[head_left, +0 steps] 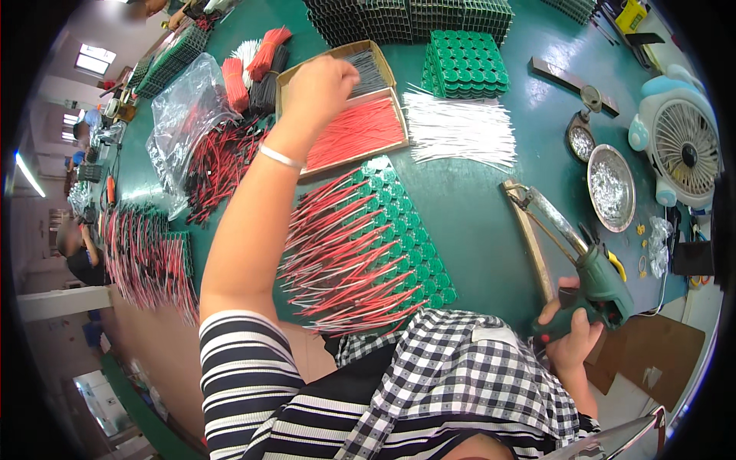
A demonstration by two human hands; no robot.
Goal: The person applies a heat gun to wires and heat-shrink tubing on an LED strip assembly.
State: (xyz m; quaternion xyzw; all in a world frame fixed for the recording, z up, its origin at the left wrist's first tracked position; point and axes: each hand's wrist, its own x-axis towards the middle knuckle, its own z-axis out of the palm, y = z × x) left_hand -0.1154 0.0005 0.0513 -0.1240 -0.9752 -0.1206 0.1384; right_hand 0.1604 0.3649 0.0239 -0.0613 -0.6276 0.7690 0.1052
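My left hand (326, 84) is over the cardboard box, its fingers curled together; whether they hold a wire is hidden. Below it, red wires (356, 126) fill the box's near part, and dark wires (364, 70) lie in the far part. My right hand (571, 333) grips a green soldering gun (602, 280) by its handle. The gun's metal tip end points up and left, beside a wooden strip (529, 238). Between my arms lies a panel of round green circuit boards (418, 245), with many red and white wires (337, 261) attached, spreading to the left.
White wires (460, 130) lie right of the box (400, 138), below stacked green boards (468, 65). At right are a metal dish (611, 188), a small round tin (581, 143) and a fan (686, 146). Wire bundles and a plastic bag (180, 115) lie left; co-workers sit beyond.
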